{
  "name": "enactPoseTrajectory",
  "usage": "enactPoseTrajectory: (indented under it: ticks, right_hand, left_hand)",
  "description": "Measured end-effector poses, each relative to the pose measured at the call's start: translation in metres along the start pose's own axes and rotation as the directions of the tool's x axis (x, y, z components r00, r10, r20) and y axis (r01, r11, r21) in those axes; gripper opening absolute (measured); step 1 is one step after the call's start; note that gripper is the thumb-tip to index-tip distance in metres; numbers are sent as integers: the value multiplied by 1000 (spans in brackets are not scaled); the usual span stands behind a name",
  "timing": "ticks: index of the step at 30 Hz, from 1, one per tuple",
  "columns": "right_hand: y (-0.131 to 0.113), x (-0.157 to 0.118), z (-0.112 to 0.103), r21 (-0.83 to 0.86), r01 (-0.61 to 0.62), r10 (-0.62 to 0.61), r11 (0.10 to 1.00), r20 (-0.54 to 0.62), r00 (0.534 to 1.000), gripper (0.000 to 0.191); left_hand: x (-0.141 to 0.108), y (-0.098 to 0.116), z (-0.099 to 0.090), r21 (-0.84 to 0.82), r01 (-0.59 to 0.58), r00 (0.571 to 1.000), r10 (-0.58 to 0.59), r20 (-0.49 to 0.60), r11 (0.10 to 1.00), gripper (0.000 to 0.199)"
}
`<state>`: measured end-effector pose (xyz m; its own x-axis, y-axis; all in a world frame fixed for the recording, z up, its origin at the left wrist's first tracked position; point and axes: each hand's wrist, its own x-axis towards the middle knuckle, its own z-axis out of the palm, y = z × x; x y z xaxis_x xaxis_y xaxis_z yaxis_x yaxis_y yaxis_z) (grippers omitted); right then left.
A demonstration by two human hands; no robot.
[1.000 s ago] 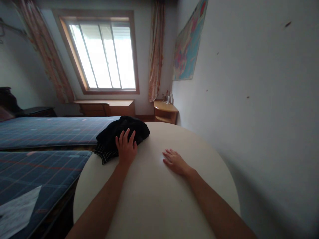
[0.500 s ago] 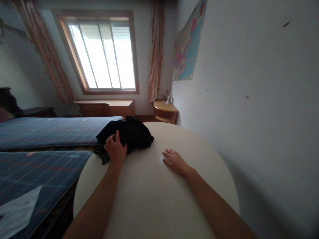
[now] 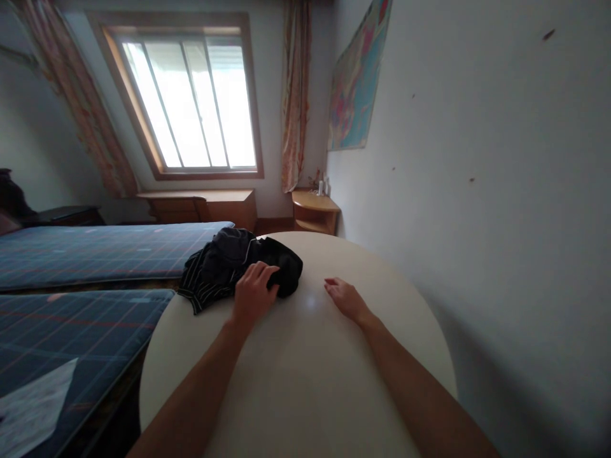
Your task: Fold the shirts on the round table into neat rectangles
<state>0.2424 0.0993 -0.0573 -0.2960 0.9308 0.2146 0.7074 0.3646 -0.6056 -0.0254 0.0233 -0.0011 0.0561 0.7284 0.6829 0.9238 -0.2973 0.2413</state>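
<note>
A black garment [image 3: 217, 261] with white stripes along its edge lies bunched at the far left of a round white table [image 3: 305, 375]. On its right part, my left hand [image 3: 256, 291] has curved fingers and thumb around a fold of the dark cloth; the fingertips are partly lost against the black. To the right of the garment and apart from it, my right hand [image 3: 347, 299] is over the tabletop, loosely open with its fingers close together and slightly bent. Nothing shows in it.
Two beds with blue plaid mattresses [image 3: 95, 254] stand left of the table, a paper sheet [image 3: 38, 407] on the nearer one. A white wall [image 3: 501, 242] runs along the right. Beyond are a wooden desk [image 3: 224, 200] and a corner shelf [image 3: 315, 202].
My left hand has moved right across the garment, whose folds now lie differently, with a greyer part and a white line showing. My right hand has shifted slightly right, its fingers drawn closer together.
</note>
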Motion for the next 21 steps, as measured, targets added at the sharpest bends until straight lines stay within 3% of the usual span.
enactPoseTrajectory:
  ticks: [3,6,8,10,11,13,15,16,18,21]
  right_hand:
    - [9,2,-7,59,-86,91,995,-90,992,46]
    - [12,1,-10,119,-104,119,987,-125,985,50]
    - [9,-1,-10,141,-93,111,986,-124,986,53]
    - [4,-4,-11,148,-74,91,986,-108,990,55]
    - [2,-5,-11,154,-59,74,986,-95,993,56]
    - [-4,-7,-9,173,-12,24,985,-65,998,62]
    - [-9,-9,-5,197,48,-44,979,-26,999,67]
    - [-11,-9,-3,207,76,-77,975,-7,997,69]
    - [-16,-11,1,223,124,-133,967,24,991,67]
    - [-22,-13,4,220,178,-195,959,58,979,62]
  left_hand:
    - [-10,30,10,-121,-91,966,117,230,988,26]
    - [-21,54,17,-296,-173,853,293,431,939,23]
    - [-27,64,16,-433,-170,781,389,489,885,21]
    - [-28,71,12,-547,-114,756,430,494,829,18]
    - [-28,73,10,-577,-85,776,417,473,812,18]
    - [-25,72,9,-562,-53,877,307,368,825,19]
    - [-21,63,15,-459,-33,973,133,187,888,18]
    - [-20,57,21,-397,-1,994,45,101,918,23]
    - [-18,39,36,-309,99,995,-97,19,946,41]
    - [-19,15,59,-303,201,978,-172,122,931,58]
